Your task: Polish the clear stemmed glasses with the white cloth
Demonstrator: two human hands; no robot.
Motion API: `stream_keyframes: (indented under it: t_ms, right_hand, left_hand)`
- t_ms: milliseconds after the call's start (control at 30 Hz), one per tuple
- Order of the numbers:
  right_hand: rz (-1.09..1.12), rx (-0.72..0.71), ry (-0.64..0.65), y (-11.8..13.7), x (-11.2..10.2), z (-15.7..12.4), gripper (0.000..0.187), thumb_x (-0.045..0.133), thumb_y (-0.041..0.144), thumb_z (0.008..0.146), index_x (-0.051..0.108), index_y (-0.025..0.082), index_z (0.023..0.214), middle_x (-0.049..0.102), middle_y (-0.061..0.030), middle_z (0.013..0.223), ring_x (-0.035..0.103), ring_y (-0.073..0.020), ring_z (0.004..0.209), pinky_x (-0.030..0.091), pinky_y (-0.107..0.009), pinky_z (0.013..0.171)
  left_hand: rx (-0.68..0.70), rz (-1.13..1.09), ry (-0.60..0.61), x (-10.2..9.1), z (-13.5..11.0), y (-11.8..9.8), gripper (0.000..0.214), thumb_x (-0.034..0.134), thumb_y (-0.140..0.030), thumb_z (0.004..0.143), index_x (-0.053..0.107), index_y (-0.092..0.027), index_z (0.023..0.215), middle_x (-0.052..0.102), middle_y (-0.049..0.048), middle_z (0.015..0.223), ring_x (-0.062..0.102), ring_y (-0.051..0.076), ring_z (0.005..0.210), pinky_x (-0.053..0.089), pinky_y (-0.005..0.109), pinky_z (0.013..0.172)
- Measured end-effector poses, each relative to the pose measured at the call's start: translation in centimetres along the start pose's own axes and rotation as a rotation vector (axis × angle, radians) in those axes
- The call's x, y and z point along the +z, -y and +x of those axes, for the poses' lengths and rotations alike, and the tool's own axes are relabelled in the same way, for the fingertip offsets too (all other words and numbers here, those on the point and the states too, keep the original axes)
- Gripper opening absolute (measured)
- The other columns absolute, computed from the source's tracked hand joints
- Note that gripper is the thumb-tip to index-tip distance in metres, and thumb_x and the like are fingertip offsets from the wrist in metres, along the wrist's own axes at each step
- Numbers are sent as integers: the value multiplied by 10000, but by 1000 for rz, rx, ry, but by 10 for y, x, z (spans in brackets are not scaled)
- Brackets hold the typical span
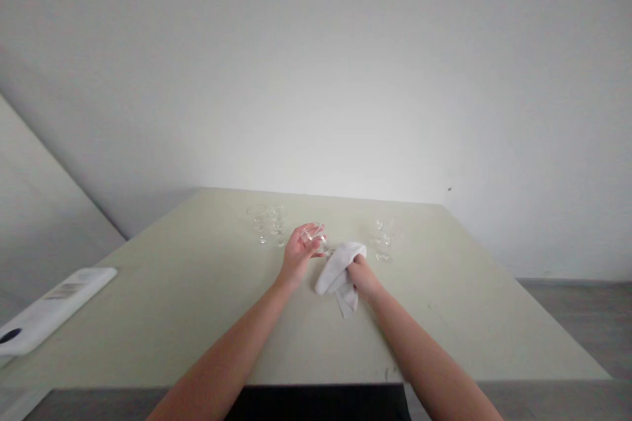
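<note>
My left hand [297, 251] is wrapped round a clear stemmed glass [312, 235], which is tilted on its side above the table. My right hand [363, 276] grips a white cloth [340, 268], bunched up with a corner hanging down. The cloth meets the end of the glass on the right and hides that part of it. Farther back on the left stand several clear stemmed glasses [261, 225]. On the right, just past my right hand, there is more clear glassware [383, 240]; its number is hard to make out.
The pale green table [197, 316] reaches back to a plain grey-white wall [345, 79]. A white flat object [59, 306] with a label and a dark oval lies along the left edge. Grey floor [567, 322] shows past the right edge.
</note>
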State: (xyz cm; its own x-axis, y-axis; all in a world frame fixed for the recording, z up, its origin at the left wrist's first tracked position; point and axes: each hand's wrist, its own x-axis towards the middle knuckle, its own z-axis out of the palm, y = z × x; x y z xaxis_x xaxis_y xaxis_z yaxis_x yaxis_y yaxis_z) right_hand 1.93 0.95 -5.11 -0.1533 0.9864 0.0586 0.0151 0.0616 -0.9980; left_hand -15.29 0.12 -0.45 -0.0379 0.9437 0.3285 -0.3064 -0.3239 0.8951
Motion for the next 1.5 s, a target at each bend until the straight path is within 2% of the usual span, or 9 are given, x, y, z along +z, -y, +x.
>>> stream_keyframes:
  t_ms: [200,367,433,567,633,933,1133,1300,1500]
  right_hand:
    - [24,17,6,2,6,-4,268,585,243,712,684,179,953,735,-50,926,654,-248,999,513,-403,915]
    - [63,79,102,10,-2,-8,281,617,258,708,678,159,964,732,-58,909,680,-232,862,540,-393,845]
    - [-16,66,276,16,-6,-13,258,622,267,719,690,143,934,733,-53,892,676,-222,841,533,-380,843]
    - [-202,30,993,18,-6,-21,244,702,291,697,718,112,862,735,-35,823,661,-210,832,508,-342,856]
    - [-233,48,1188,16,-3,-23,286,732,341,686,723,104,846,734,-37,806,659,-204,804,508,-328,831]
    - [-226,75,1123,14,-5,-24,350,755,415,676,706,107,834,711,-31,770,640,-174,744,502,-295,784]
    - [-228,38,1078,13,-4,-25,288,685,373,739,704,101,831,702,-41,777,624,-178,749,502,-319,785]
    - [-204,-16,1105,11,-3,-23,187,635,289,766,695,119,816,701,-44,850,622,-181,819,491,-335,846]
    - [-299,-146,1117,8,0,-19,155,601,259,784,657,128,843,679,-33,865,596,-188,848,483,-339,833]
  left_hand:
    - [80,47,-42,-2,4,5,655,799,-412,669,501,-199,1212,567,158,1309,661,254,988,570,240,560]
    - [60,75,-174,-6,8,1,618,738,-453,733,500,-189,1238,574,166,1294,664,261,989,534,202,498]
    - [48,91,-191,-8,9,-1,627,734,-463,734,499,-185,1245,584,165,1278,661,253,978,514,186,480]
    - [16,122,-88,-8,8,2,638,755,-459,712,501,-188,1230,601,157,1252,651,240,962,522,204,493]
    - [-11,135,-5,-4,5,6,643,774,-451,692,505,-191,1216,595,157,1260,641,244,980,528,214,512]
    - [-55,267,260,6,-2,19,629,736,-452,744,458,-210,1254,544,156,1319,570,259,1155,527,289,738]
    - [-122,792,362,-14,-1,17,443,757,-499,681,592,-188,949,672,59,1010,625,219,949,491,310,784]
    - [11,1001,603,-18,0,18,261,731,-433,733,657,-187,782,690,48,959,609,226,986,437,318,891]
    - [192,1008,799,-16,-1,23,229,674,-396,818,685,-223,967,668,61,1190,562,218,1157,366,347,1025]
